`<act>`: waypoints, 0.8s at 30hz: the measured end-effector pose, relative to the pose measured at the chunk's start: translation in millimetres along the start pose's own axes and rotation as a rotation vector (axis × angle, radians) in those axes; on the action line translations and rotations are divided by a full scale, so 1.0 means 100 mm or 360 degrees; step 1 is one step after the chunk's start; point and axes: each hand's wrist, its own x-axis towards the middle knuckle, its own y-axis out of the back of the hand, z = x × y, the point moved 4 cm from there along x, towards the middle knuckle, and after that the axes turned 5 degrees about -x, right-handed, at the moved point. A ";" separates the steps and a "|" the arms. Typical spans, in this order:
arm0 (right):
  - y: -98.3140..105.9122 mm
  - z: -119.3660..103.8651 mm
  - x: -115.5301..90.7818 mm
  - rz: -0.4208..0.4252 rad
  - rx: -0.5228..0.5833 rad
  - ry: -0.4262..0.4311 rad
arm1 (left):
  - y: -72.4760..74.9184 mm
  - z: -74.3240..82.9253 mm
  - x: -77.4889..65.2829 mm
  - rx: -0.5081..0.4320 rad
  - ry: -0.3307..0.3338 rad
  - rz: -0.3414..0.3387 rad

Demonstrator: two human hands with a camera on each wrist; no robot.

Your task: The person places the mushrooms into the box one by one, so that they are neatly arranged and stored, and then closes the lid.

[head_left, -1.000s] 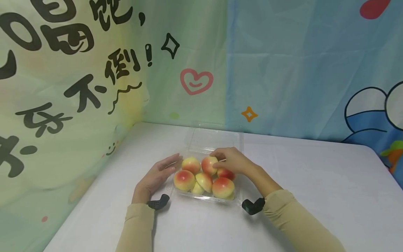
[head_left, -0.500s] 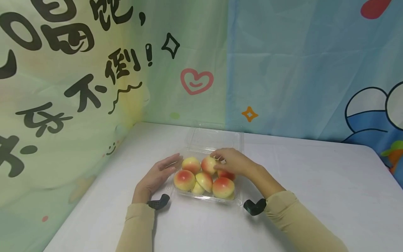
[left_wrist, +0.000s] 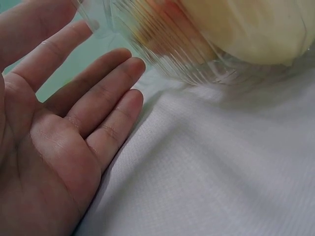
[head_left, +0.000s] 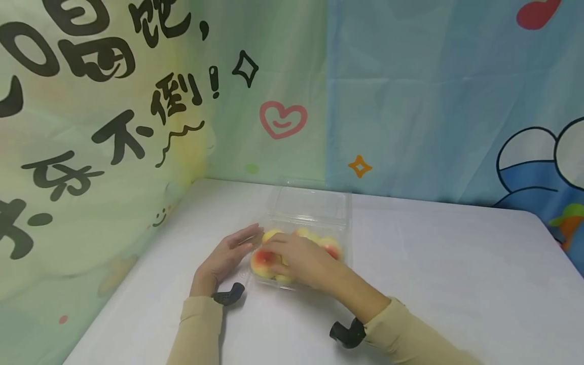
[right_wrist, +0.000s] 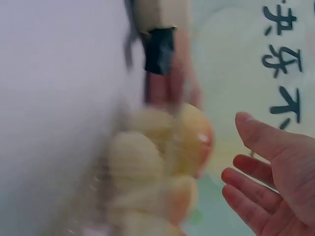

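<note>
Yellow-and-red peaches (head_left: 262, 263) fill the base of a clear plastic clamshell box (head_left: 286, 287), some stacked on others. My right hand (head_left: 306, 259) is over the box, its fingers loosely bent and spread with nothing between them in the right wrist view; it hides several peaches in the head view. Along the box's left side stands my left hand (head_left: 226, 257), its fingers extended. In the left wrist view its upper fingers are right at the box's ridged wall (left_wrist: 170, 51), and the palm holds nothing.
The box's transparent lid (head_left: 310, 204) lies folded back behind the base. A white cloth (head_left: 438, 274) covers the table. Printed fabric backdrops (head_left: 410, 101) rise along the back and left edges. Each wrist carries a dark camera mount (head_left: 348, 333).
My right hand has let go of the back-middle peach and moved left and forward across the box, over the left peaches. The left hand has stayed in place.
</note>
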 end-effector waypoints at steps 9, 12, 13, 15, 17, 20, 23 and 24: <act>-0.25 -0.05 0.05 0.0042 -0.0126 0.0042 | 0.00 -0.02 0.01 -0.0026 -0.0056 -0.0056; -0.26 -0.03 0.05 0.0034 -0.0080 0.0010 | 0.00 -0.02 0.02 -0.0055 -0.0069 -0.0071; -0.27 -0.02 0.05 0.0026 -0.0056 -0.0004 | 0.00 -0.02 0.02 -0.0060 -0.0073 -0.0077; -0.28 0.01 0.05 0.0018 0.0004 -0.0025 | 0.00 -0.02 0.03 -0.0065 -0.0067 -0.0073; -0.28 0.04 0.04 0.0022 0.0052 -0.0040 | 0.00 -0.01 0.02 -0.0046 -0.0058 -0.0062; -0.29 0.08 0.01 0.0033 0.0116 -0.0053 | -0.01 0.00 0.01 -0.0045 -0.0045 -0.0056; -0.29 0.10 -0.01 0.0055 0.0122 -0.0054 | -0.01 0.00 0.01 -0.0070 -0.0059 -0.0074; -0.29 0.10 -0.02 0.0061 0.0123 -0.0057 | -0.01 0.00 0.01 -0.0093 -0.0060 -0.0085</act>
